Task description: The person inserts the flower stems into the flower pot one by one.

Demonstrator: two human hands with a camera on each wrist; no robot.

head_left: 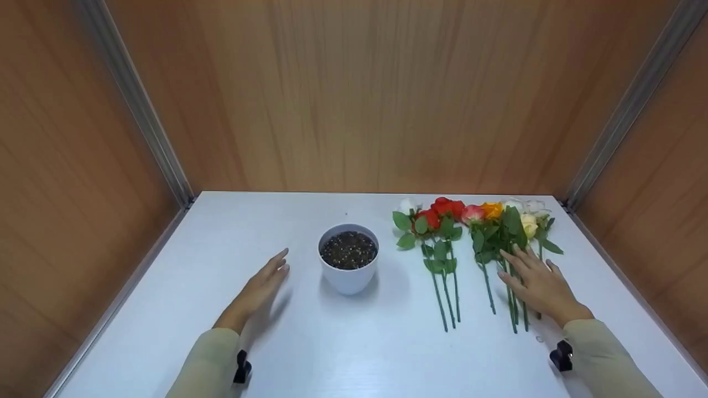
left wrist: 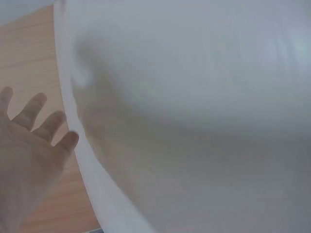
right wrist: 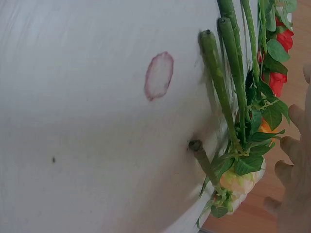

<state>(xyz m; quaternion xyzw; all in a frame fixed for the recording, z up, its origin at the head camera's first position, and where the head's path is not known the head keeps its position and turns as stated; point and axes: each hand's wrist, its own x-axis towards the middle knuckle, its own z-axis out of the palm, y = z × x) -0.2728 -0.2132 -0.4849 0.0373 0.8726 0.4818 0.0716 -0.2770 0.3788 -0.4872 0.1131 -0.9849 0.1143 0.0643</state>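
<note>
A white pot [head_left: 349,281] filled with dark soil [head_left: 348,250] stands upright near the table's middle. To its left, my left hand [head_left: 260,290] hovers apart from it, fingers extended and holding nothing; the left wrist view shows that hand [left wrist: 34,145] with fingers spread. My right hand [head_left: 539,284] is over the stems of the right-hand group of roses, fingers spread; whether it touches them I cannot tell. That group has orange [head_left: 492,210], pink [head_left: 473,214], pale yellow [head_left: 529,225] and white blooms. Closer to the pot lie red roses [head_left: 428,219] and a white rose [head_left: 407,206].
The white table [head_left: 265,221] is enclosed by wooden panels [head_left: 343,99] at the back and both sides. Metal posts [head_left: 144,105] run up the back corners. In the right wrist view, a reddish oval mark [right wrist: 159,76] shows on the tabletop near the stem ends.
</note>
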